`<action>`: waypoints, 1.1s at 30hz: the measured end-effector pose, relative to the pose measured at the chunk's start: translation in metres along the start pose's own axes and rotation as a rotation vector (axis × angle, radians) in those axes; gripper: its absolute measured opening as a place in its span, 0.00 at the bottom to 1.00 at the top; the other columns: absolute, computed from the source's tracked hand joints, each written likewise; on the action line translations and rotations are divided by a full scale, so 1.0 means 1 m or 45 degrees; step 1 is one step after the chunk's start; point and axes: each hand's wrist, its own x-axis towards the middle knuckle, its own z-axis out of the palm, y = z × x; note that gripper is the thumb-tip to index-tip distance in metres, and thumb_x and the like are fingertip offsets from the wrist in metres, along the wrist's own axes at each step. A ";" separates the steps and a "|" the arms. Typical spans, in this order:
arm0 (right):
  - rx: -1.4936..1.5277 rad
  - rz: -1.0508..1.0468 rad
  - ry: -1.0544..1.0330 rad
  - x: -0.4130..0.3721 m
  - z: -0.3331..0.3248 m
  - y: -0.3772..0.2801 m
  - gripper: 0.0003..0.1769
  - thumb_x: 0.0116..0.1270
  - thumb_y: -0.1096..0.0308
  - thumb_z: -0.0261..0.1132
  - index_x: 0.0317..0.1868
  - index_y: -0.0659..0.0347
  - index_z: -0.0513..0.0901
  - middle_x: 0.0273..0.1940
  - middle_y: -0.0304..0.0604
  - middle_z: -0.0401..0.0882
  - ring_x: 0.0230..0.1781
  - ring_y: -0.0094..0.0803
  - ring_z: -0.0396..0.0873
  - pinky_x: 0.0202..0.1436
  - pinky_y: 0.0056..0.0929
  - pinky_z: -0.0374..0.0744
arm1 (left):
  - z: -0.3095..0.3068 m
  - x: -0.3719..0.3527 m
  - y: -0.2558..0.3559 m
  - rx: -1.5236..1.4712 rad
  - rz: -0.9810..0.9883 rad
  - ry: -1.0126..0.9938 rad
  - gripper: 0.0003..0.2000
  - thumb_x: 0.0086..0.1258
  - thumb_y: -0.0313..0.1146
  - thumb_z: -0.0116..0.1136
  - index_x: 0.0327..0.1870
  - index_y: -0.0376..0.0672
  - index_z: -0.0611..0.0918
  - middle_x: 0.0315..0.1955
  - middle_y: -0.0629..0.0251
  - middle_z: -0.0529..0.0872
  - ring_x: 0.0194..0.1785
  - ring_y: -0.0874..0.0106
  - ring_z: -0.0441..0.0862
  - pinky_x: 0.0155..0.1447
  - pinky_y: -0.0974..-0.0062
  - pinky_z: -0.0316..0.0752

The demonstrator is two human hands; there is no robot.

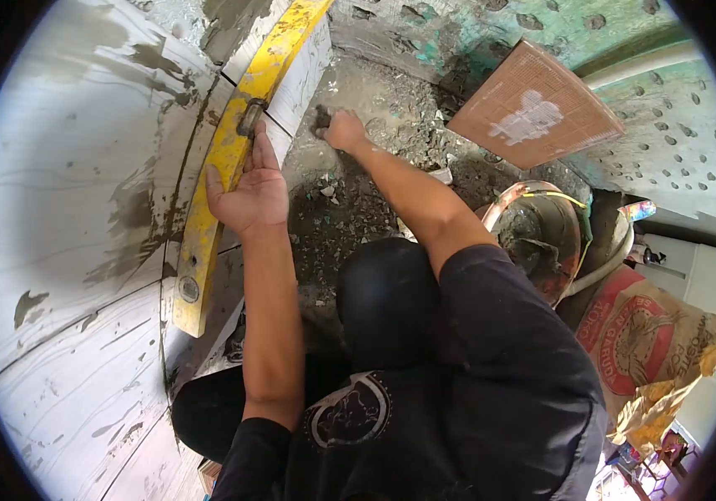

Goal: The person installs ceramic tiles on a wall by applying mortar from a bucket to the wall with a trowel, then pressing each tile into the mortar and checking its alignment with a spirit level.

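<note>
A yellow spirit level (223, 159), smeared with mortar, lies against the white marbled tiles (66, 200) on the left. My left hand (251, 190) is on it, palm turned up, with the thumb at its near edge and the fingers by the vial in its middle. Farther right, my right hand (345, 131) reaches down to the rubble-strewn ground (333, 217). Its fingers are bent around or against a small dark grey lump (322, 122), which looks like mortar.
A brown tile (535, 104) leans near the green pitted wall (667, 125) at the upper right. Below it stands a bucket (571, 219) with wet mortar inside. A brown and red cement sack (637, 334) lies at the right, beside a pale hose (612, 265).
</note>
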 end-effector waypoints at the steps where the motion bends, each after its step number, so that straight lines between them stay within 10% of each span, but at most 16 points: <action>1: -0.125 -0.039 -0.026 0.002 0.008 0.001 0.29 0.51 0.55 0.64 0.51 0.61 0.73 0.51 0.56 0.73 0.56 0.52 0.68 0.61 0.40 0.64 | -0.001 0.000 0.001 0.030 0.002 -0.005 0.27 0.65 0.40 0.46 0.62 0.33 0.61 0.61 0.46 0.61 0.66 0.49 0.57 0.66 0.57 0.60; 10: -0.278 -0.030 0.063 0.040 0.027 -0.002 0.57 0.43 0.44 0.70 0.66 0.67 0.52 0.66 0.52 0.55 0.69 0.48 0.46 0.68 0.49 0.48 | 0.002 -0.002 0.001 0.028 -0.015 -0.019 0.28 0.65 0.41 0.47 0.62 0.33 0.61 0.61 0.47 0.61 0.66 0.50 0.57 0.65 0.58 0.62; 23: -0.120 -0.180 0.511 0.037 0.041 0.012 0.48 0.41 0.46 0.71 0.62 0.58 0.65 0.56 0.50 0.66 0.61 0.45 0.57 0.63 0.43 0.54 | 0.006 -0.004 -0.001 0.043 0.007 0.028 0.28 0.65 0.41 0.48 0.62 0.32 0.61 0.61 0.46 0.62 0.65 0.51 0.59 0.65 0.59 0.62; 26: -0.123 -0.128 0.273 0.039 0.044 0.018 0.40 0.43 0.46 0.70 0.57 0.57 0.71 0.52 0.47 0.66 0.57 0.43 0.59 0.59 0.44 0.56 | 0.004 -0.003 0.000 0.077 0.004 0.016 0.28 0.65 0.41 0.48 0.62 0.32 0.61 0.61 0.46 0.62 0.65 0.51 0.59 0.65 0.59 0.62; 33: -0.215 -0.160 0.209 0.051 0.043 0.009 0.55 0.41 0.41 0.69 0.64 0.66 0.58 0.66 0.52 0.54 0.69 0.50 0.44 0.69 0.48 0.43 | 0.005 -0.004 -0.001 0.107 0.020 0.035 0.27 0.66 0.41 0.47 0.62 0.33 0.62 0.61 0.46 0.62 0.65 0.51 0.59 0.65 0.60 0.62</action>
